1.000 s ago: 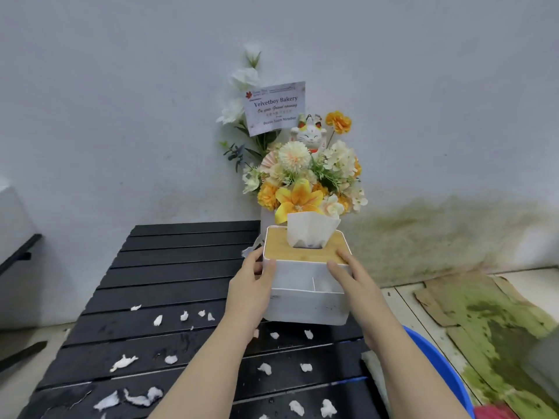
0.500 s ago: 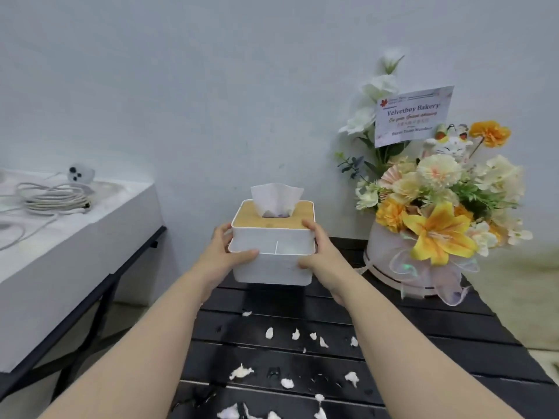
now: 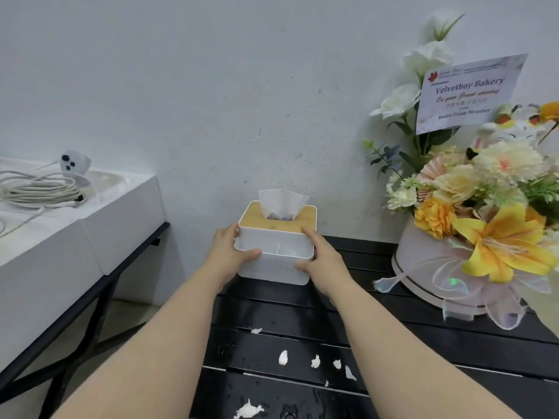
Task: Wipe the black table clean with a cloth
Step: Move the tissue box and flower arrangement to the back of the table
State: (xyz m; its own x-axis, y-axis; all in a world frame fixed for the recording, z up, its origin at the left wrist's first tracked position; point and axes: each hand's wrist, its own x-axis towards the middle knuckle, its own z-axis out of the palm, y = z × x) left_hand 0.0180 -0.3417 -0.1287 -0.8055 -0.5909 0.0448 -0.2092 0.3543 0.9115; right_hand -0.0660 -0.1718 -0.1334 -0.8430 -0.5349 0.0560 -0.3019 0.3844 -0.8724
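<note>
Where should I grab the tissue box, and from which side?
Clamp the tissue box by its flat left and right walls, reaching from the near side, as the left hand and right hand do. The top holds a loose tissue.

Even, soft, bright light; faint shadows; wide-angle bending at edges; slight blur; wet glints on table (image 3: 423, 352).

A pale, lightly scuffed wall (image 3: 211, 86) fills the back, and at left a white tabletop (image 3: 90, 237) on a black frame (image 3: 93, 322) stands over a grey floor (image 3: 136, 316).
</note>
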